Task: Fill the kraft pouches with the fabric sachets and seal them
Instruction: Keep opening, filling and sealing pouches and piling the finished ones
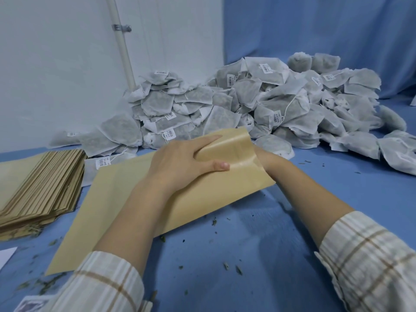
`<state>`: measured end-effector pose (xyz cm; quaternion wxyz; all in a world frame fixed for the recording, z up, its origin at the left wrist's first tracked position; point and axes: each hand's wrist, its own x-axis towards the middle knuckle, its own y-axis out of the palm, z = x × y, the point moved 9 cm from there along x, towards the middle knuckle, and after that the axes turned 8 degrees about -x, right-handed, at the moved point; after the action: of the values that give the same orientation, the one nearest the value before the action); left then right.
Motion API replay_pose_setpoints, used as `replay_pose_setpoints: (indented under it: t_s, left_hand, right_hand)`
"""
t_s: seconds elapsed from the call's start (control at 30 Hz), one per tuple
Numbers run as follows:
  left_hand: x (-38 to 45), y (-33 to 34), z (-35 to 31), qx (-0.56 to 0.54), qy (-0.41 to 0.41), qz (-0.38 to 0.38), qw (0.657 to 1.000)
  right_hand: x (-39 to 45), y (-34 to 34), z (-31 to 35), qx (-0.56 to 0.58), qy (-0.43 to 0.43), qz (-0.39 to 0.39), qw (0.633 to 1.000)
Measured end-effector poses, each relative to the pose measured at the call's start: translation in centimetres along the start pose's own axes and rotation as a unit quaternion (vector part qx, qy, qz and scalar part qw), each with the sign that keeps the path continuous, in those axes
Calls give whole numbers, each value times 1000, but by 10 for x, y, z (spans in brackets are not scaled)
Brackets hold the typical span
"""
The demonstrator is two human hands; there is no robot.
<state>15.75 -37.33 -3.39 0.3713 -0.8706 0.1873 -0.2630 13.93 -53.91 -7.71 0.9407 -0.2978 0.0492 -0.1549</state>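
Note:
A large flat kraft pouch (126,212) lies slanted on the blue table, its mouth end raised toward the far side. My left hand (180,163) grips that mouth end from above, thumb curled over the near panel and fingers along the lifted flap. My right hand (267,158) is mostly hidden behind the pouch's right edge, and only the wrist and heel show. A big heap of grey-white fabric sachets (258,104) with barcode labels fills the far middle and right. A stack of flat kraft pouches (42,185) sits at the left.
A white wall and a pipe (122,46) stand behind the sachet heap, with a blue curtain (326,25) at the right. Dried herb crumbs (231,266) are scattered over the blue table surface (258,239). A white paper corner (5,255) lies at the left edge.

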Motion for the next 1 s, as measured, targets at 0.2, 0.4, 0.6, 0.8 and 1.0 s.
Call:
replay_pose_setpoints:
  t_s: [0.2, 0.4, 0.6, 0.8, 1.0]
  left_hand:
    - [2, -11, 13, 64, -27, -63, 996]
    - [2, -10, 15, 65, -33, -63, 995]
    - [1, -19, 20, 90, -50, -85, 991]
    - [0, -17, 10, 49, -33, -82, 995]
    - [2, -17, 7, 27, -29, -82, 996]
  right_hand:
    - [8, -63, -28, -337, 49, -278, 898]
    - [5, -73, -41, -193, 17, -320, 928]
    - [-7, -79, -42, 160, 3, -358, 920]
    - [12, -41, -28, 227, -17, -155, 961]
    - [7, -36, -11, 99, -76, -122, 985]
